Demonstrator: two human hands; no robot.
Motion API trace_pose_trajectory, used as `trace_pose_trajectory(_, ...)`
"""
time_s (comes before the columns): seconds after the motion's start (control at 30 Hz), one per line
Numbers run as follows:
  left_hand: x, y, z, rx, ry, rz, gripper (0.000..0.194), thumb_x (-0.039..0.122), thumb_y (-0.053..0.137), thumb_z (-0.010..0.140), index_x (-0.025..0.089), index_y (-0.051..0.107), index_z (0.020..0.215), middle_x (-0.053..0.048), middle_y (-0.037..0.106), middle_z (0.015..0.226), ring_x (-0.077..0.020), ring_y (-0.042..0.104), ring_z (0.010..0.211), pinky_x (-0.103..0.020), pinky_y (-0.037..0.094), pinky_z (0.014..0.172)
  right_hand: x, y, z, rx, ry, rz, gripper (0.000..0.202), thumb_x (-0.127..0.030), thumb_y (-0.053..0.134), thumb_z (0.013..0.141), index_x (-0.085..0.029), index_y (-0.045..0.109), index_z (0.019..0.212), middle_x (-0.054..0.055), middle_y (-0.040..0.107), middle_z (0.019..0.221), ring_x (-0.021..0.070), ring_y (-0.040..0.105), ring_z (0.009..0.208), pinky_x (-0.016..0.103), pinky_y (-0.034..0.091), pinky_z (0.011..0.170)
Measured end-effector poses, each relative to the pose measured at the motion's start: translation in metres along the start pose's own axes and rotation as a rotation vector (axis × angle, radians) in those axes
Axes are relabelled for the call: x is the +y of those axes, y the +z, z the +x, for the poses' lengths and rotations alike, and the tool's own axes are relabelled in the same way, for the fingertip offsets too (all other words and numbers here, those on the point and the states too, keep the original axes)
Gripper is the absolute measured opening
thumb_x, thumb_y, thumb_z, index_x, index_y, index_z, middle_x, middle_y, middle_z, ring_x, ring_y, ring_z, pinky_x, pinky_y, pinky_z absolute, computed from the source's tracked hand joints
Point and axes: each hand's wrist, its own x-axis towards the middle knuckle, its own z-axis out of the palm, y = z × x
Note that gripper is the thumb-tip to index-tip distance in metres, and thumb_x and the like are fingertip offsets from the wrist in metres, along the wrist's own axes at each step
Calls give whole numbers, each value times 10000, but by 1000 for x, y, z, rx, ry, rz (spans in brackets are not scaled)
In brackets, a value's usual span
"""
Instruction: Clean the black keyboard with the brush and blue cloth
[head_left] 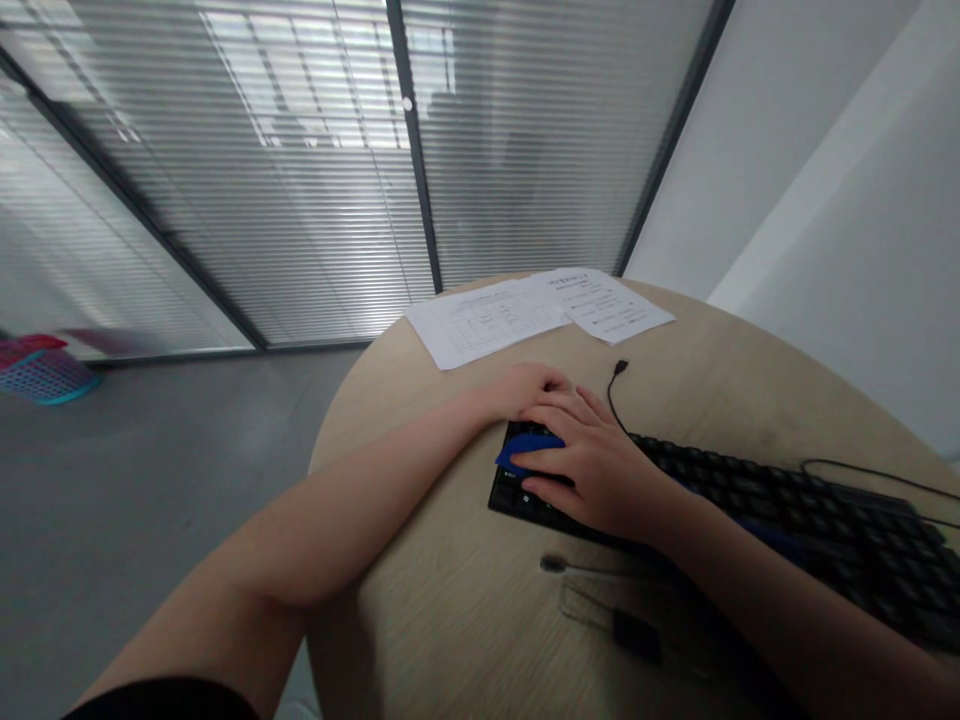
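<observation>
A black keyboard [750,490] lies slanted across the round wooden table. My left hand [534,388] rests at its far left corner, fingers bent against the edge and partly hidden by the other hand. Over the left-end keys, my right hand [589,455] presses down on a small blue cloth [526,450], which sticks out under the fingers. Most of the cloth is covered by that hand. Below the keyboard lie a thin stick with a dark, brush-like tip [555,565] and a small black piece [636,636] beside a looped chain or wire.
Printed papers [487,322] lie at the table's far edge. A black cable with a plug [620,367] runs up behind the keyboard, and another cable [862,466] lies at right. A basket [49,375] stands on the floor at left, near the glass partition with blinds [315,230].
</observation>
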Motion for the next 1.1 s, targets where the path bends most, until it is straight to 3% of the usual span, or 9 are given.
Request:
trace_pose_trajectory(0.1, -5, 2, 3, 16, -32, -42, 323, 423, 520, 911, 178, 680, 774, 7, 649, 720, -146, 553, 708, -258, 408, 615, -1, 0, 1, 9, 1, -5, 250, -395, 639, 894, -326, 742, 1111, 85, 567, 1270, 291, 427, 1204, 553, 252, 1073)
trace_pose_trajectory(0.33, -12, 4, 5, 76, 20, -102, 284, 385, 529, 894, 177, 684, 778, 17, 662, 740, -136, 556, 729, -259, 433, 680, 1, 2, 1, 39, 5, 44, 198, -334, 608, 920, -252, 787, 900, 73, 620, 992, 233, 488, 997, 439, 359, 956)
trace_pose_trajectory(0.6, -14, 4, 8, 80, -3, -111, 262, 367, 550, 867, 179, 646, 712, 28, 611, 678, -132, 527, 698, -259, 425, 665, 1, 6, 1, -25, 3, 23, 251, -331, 580, 937, -304, 740, 1129, 81, 604, 1020, 236, 473, 1004, 438, 343, 934)
trace_pose_trajectory(0.83, -10, 4, 5, 103, -20, -162, 255, 364, 546, 870, 177, 645, 727, 21, 618, 699, -136, 533, 712, -271, 430, 683, 3, 5, 2, 36, 54, 77, 168, -251, 619, 880, -243, 787, 869, 59, 599, 940, 218, 483, 955, 406, 355, 906)
trace_pose_trajectory(0.97, -8, 3, 4, 101, -33, -159, 267, 364, 544, 869, 175, 633, 703, 28, 589, 664, -127, 513, 683, -260, 423, 651, 2, 6, 2, 16, 36, 76, 195, -282, 598, 909, -274, 782, 971, 73, 595, 1053, 230, 480, 1009, 413, 356, 918)
trace_pose_trajectory(1.1, -10, 3, 6, 106, -39, -154, 240, 345, 554, 860, 173, 641, 718, 31, 580, 654, -123, 503, 668, -254, 415, 630, 0, 6, 2, -35, 20, 28, 256, -343, 582, 935, -301, 738, 1132, 86, 583, 1045, 240, 468, 1015, 429, 345, 920)
